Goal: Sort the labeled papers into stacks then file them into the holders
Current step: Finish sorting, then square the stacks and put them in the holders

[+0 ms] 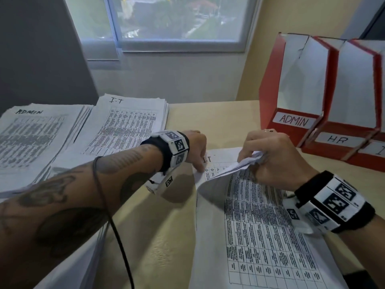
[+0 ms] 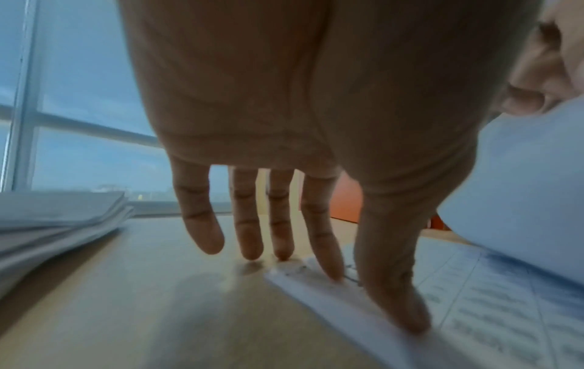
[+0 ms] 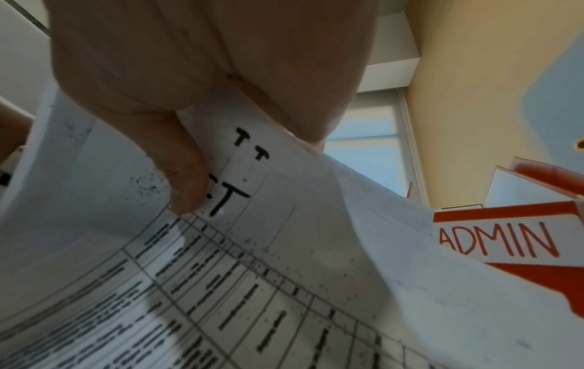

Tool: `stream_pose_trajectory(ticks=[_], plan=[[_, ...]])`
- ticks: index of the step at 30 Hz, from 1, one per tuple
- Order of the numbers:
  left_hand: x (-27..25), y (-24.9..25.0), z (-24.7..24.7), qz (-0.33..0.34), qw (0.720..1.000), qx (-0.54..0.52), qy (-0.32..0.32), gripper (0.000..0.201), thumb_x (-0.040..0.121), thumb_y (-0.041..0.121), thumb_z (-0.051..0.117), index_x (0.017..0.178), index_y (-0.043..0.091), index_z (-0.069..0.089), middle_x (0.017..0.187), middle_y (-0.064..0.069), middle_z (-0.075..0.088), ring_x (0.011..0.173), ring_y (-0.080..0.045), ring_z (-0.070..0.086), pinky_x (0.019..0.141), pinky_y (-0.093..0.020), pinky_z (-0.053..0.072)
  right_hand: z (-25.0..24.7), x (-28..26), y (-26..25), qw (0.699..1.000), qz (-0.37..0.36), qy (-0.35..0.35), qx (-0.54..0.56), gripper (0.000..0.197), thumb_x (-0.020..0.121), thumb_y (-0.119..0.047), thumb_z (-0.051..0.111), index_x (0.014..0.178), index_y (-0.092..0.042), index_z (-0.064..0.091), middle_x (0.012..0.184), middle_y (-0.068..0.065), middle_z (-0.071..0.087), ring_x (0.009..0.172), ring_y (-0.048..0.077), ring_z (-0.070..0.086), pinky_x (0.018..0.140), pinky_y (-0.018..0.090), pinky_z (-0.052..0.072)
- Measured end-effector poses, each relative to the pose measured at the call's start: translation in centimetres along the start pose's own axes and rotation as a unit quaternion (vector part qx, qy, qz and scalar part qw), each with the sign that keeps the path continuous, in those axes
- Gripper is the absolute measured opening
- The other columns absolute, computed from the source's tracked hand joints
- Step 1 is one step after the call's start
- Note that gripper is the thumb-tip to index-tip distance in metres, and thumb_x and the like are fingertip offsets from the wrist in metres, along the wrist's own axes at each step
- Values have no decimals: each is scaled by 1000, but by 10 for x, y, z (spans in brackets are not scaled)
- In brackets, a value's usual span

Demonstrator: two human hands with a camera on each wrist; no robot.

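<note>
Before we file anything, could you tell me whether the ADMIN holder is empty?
Cannot tell: the ADMIN holder stands upright, showing white inner walls, but its bottom is hidden.

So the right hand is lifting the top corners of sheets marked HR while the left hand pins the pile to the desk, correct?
Not quite: the lifted sheets are marked I.T, not HR, as the right wrist view shows. The rest holds: the right hand pinches the raised corners and the left hand presses the pile onto the desk with straight fingers.

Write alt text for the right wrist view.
The right hand pinches the curled top corners of several printed table sheets marked IT. A red holder labelled ADMIN stands behind them, right.
</note>
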State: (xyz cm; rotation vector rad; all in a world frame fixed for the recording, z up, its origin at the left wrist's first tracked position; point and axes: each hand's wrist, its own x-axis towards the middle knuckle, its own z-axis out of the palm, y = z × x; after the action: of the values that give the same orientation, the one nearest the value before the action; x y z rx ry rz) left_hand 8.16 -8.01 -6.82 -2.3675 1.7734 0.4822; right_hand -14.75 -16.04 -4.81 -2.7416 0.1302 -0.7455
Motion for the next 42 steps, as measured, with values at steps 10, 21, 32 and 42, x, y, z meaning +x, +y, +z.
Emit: stream_pose_trajectory(ticks=[10, 21, 32, 42], plan=[[4, 6, 0, -31, 998, -32, -38, 79, 66, 54, 93, 126, 12, 64, 114, -5, 71, 104, -28, 66, 95, -42, 57, 2, -1, -1, 999, 21, -23, 28, 18, 66, -19, 97, 74, -21, 81, 77, -9, 66, 69, 10, 63, 60, 24, 46], [-9, -29, -21, -43, 987, -152, 30, 20, 76, 24, 92, 89, 19, 78, 79, 6, 79, 70, -11, 75, 75, -31, 62, -20, -18, 1, 1000, 6, 6, 8, 18, 60, -22, 92, 72, -18, 79, 87, -1, 65, 80, 20, 63, 61, 40, 53], [-81, 1, -47, 231, 816, -516, 123, 36, 91, 47, 74, 113, 18, 71, 100, 3, 77, 92, -12, 71, 83, -38, 60, -42, 56, -10, 993, 107, -46, -32, 19, 67, -3, 82, 62, -15, 67, 61, 1, 66, 56, 15, 63, 48, 39, 53], [-82, -3, -49, 67, 750, -558, 350, 40, 75, 37, 93, 96, 6, 77, 88, -12, 78, 77, -27, 76, 70, -44, 64, -94, 63, -13, 909, 138, 392, 27, 63, 78, -37, 86, 124, -14, 49, 123, -2, 59, 111, 2, 58, 101, 22, 49]])
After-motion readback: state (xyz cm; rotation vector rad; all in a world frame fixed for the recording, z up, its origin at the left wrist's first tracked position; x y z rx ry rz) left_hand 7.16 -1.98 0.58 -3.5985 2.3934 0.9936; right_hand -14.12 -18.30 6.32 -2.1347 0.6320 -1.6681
